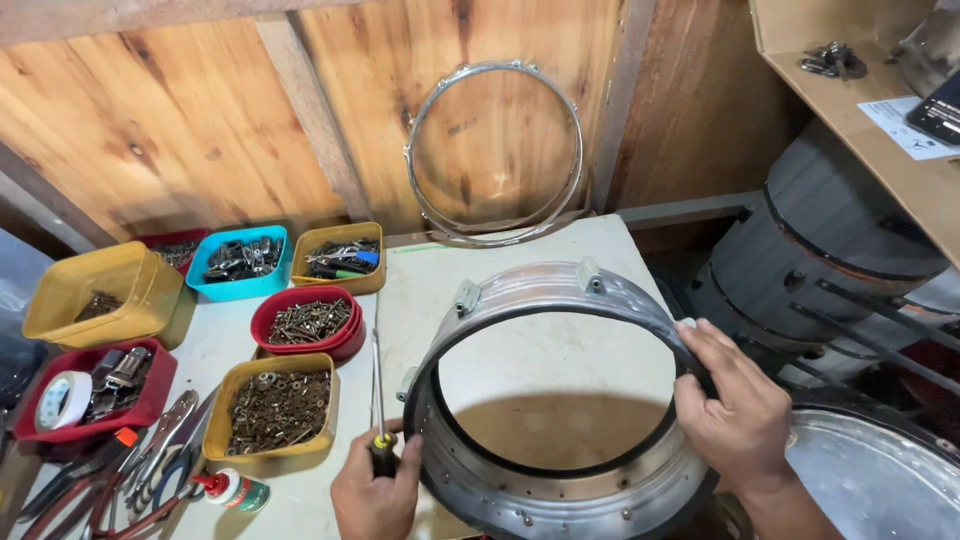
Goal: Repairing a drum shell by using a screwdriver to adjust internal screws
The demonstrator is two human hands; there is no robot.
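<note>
We see a bare metal drum shell lying on the white table, open end up, with small lugs along its outer wall and a dark band around its upper rim. Our right hand rests on the right side of that rim, fingers curled over the dark band and gripping it. Our left hand sits at the near left of the shell, closed around the black handle of a screwdriver whose thin shaft points away from us along the table, just beside the shell.

To the left stand several small tubs: a yellow tub of washers, a red bowl of screws, a blue tub and another yellow tub with mixed metal parts, and a red tray holding a roll of white tape. Pliers and a small glue bottle lie near the table's front edge. A metal hoop leans against the wooden wall behind the shell
</note>
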